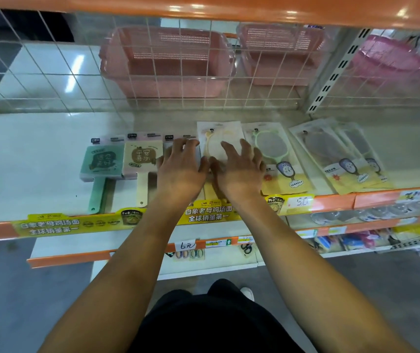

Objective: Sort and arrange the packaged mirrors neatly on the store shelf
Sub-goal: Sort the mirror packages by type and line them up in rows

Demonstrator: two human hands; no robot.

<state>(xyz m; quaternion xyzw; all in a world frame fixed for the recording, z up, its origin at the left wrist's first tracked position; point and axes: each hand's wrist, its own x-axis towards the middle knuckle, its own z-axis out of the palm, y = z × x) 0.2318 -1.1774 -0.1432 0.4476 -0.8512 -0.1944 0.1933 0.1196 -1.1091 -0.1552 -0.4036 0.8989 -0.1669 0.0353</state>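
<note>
Packaged mirrors lie flat in a row along the white shelf [38,159], handles pointing toward its near orange edge. At the left end sits a green square mirror [102,161], and touching its right side a cream square mirror [141,156]; a third square pack [170,145] lies just beyond, mostly hidden under your left hand [181,169]. That hand rests palm down on the pack with its fingers straight and slightly spread — it curls round nothing.

Your right hand [239,169] lies flat beside the left, thumbs nearly touching, fingers extended and fanned over a pale yellow oval mirror [219,138] in a clear sleeve. It presses on the sleeve rather than gripping it.

Just right of your right hand lies a green oval mirror [271,146] on a yellow printed card, and farther right a fanned stack of similar packs [336,154], overlapping and angled — their colours are blurred.

A yellow advertising strip [71,224] and a price tag [302,202] are fixed to the shelf's near edge. Behind the wire grid [51,72] at the far side stand pink plastic baskets [168,62]. Lower shelves near you hold small goods too blurred to name.
</note>
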